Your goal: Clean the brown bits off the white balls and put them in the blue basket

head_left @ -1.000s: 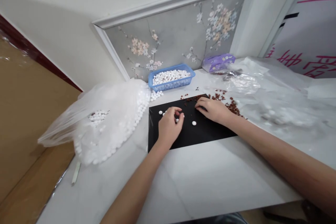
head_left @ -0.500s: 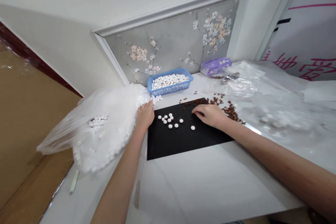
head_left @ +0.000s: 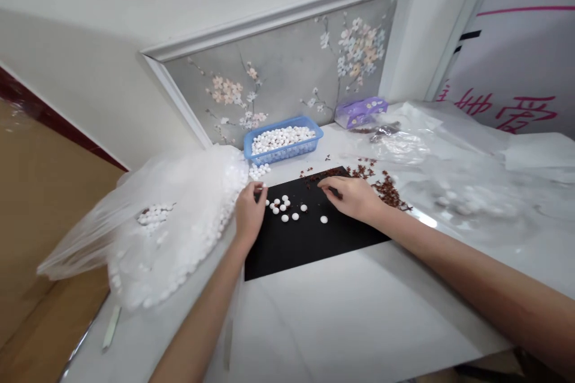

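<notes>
At the left edge of the black mat (head_left: 309, 251), my left hand (head_left: 250, 212) pinches a small white ball (head_left: 264, 186) between thumb and fingertips. My right hand (head_left: 353, 196) hovers over the mat's far right part, thumb and fingers drawn together; whatever they hold is too small to make out. Between the hands several white balls (head_left: 295, 216) lie on the mat, a few with dark red-brown bits beside or under them. Small brown star-shaped pieces (head_left: 390, 190) are strewn along the mat's far right edge and onto the table.
Behind the mat stands a blue basket (head_left: 283, 154) full of white balls, with loose balls (head_left: 259, 171) in front. A large clear bag (head_left: 179, 239) of white balls lies left. At right are a purple packet (head_left: 360, 112) and clear plastic bags (head_left: 476, 191) on the white table (head_left: 341, 311).
My left hand has drawn back slightly from the loose white balls and now pinches one. My right hand stays nearly where it was over the mat. The view has shifted slightly.
</notes>
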`<state>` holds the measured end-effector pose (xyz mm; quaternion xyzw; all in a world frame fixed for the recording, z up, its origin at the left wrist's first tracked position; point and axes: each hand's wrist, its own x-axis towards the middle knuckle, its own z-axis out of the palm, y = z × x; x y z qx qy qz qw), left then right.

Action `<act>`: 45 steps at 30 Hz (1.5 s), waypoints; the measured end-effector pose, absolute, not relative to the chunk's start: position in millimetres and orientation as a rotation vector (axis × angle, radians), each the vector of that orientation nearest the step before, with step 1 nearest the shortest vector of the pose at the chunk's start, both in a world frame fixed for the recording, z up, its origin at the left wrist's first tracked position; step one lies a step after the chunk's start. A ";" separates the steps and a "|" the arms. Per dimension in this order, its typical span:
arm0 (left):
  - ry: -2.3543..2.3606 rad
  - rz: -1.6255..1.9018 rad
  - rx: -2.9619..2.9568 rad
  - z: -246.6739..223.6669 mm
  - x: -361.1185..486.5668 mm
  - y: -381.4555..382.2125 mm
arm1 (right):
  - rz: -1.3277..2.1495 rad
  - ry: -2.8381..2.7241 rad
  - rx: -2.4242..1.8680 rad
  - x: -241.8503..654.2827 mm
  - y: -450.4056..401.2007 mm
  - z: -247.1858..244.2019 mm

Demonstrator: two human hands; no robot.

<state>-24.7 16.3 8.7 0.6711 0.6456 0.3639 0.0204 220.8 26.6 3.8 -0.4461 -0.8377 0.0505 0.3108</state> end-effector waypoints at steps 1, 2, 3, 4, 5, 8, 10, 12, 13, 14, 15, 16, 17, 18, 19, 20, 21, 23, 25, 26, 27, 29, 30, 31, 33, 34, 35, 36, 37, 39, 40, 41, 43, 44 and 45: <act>1.855 1.329 1.865 6.3 -13.0 5.7 | 0.167 -2.166 -1.179 219.4 24.8 5.5; 1.725 1.442 1.680 4.4 -1.3 -5.1 | 0.204 -2.126 -1.174 217.7 22.7 7.0; 1.617 1.480 1.545 3.3 9.7 -15.4 | 0.238 -2.097 -1.161 216.0 20.3 8.5; 1.523 1.482 1.447 3.1 19.4 -24.7 | 0.265 -2.081 -1.140 214.0 17.5 10.0; 1.448 1.467 1.367 3.8 27.4 -32.4 | 0.282 -2.079 -1.110 212.0 14.3 11.3; 1.325 1.392 1.182 9.0 40.8 -46.2 | 0.301 -2.121 -0.984 205.4 3.2 15.1; 1.288 1.357 1.054 12.4 44.2 -49.8 | 0.301 -2.132 -0.902 201.4 -4.0 17.2; 1.260 1.339 0.931 14.3 46.6 -52.2 | 0.305 -2.107 -0.863 198.7 -9.3 18.7; 1.246 1.337 0.884 14.8 48.0 -53.3 | 0.308 -2.086 -0.859 197.9 -11.1 19.3; 1.231 1.336 0.853 15.0 49.6 -54.5 | 0.310 -2.063 -0.862 197.4 -12.3 19.6; 1.216 1.335 0.839 15.1 51.1 -55.6 | 0.313 -2.042 -0.867 197.1 -13.1 19.9; 1.203 1.336 0.835 15.2 52.5 -56.6 | 0.317 -2.022 -0.871 197.1 -13.6 20.1; 1.192 1.336 0.841 15.3 53.6 -57.4 | 0.320 -2.003 -0.873 197.1 -13.8 20.3; 1.184 1.336 0.852 15.4 54.3 -57.9 | 0.322 -1.987 -0.871 197.1 -14.0 20.5; 1.176 1.336 0.863 15.4 54.7 -58.2 | 0.325 -1.976 -0.864 197.1 -14.2 20.7; 1.167 1.337 0.872 15.4 54.7 -58.3 | 0.329 -1.972 -0.852 197.1 -14.3 20.8; 1.159 1.339 0.879 15.2 54.5 -58.2 | 0.331 -1.972 -0.836 197.0 -14.5 20.9; 1.147 1.341 0.883 14.7 53.7 -58.1 | 0.335 -1.980 -0.805 196.8 -14.7 20.7; 1.138 1.345 0.882 14.0 53.0 -58.0 | 0.345 -1.991 -0.799 196.8 -14.7 20.2; 1.134 1.347 0.882 13.6 52.8 -58.0 | 0.353 -1.997 -0.802 196.8 -14.5 19.8; 1.130 1.348 0.882 13.2 52.6 -57.9 | 0.363 -2.003 -0.808 196.8 -14.4 19.4; 1.126 1.350 0.878 12.5 52.3 -57.5 | 0.385 -2.016 -0.813 197.0 -14.1 18.6; 1.124 1.353 0.875 12.1 52.1 -57.2 | 0.395 -2.022 -0.811 197.2 -14.0 18.3; 1.123 1.356 0.872 11.9 51.9 -56.8 | 0.405 -2.026 -0.805 197.4 -14.1 18.1; 1.121 1.364 0.865 11.5 51.4 -56.3 | 0.429 -2.046 -0.788 198.0 -14.4 17.9; 1.118 1.367 0.864 11.4 51.2 -56.3 | 0.445 -2.058 -0.779 198.3 -14.7 18.0; 1.116 1.370 0.862 11.4 51.0 -56.4 | 0.463 -2.069 -0.772 198.6 -14.8 18.1; 1.113 1.370 0.860 11.4 50.8 -56.6 | 0.480 -2.079 -0.764 198.9 -15.0 18.3; 1.109 1.370 0.859 11.5 50.7 -56.9 | 0.493 -2.085 -0.752 199.0 -15.0 18.5; 1.101 1.367 0.860 11.5 50.6 -57.6 | 0.501 -2.083 -0.721 199.1 -14.8 18.7; 1.098 1.368 0.860 11.5 50.5 -57.7 | 0.502 -2.083 -0.706 198.9 -14.7 18.8; 1.095 1.369 0.860 11.4 50.4 -57.7 | 0.504 -2.082 -0.698 198.7 -14.5 18.7; 1.084 1.371 0.860 11.2 49.9 -57.2 | 0.520 -2.076 -0.701 198.1 -14.5 18.6; 1.078 1.371 0.860 11.0 49.6 -56.8 | 0.532 -2.072 -0.708 197.8 -14.5 18.6; 1.073 1.369 0.860 10.8 49.3 -56.4 | 0.542 -2.066 -0.711 197.4 -14.7 18.6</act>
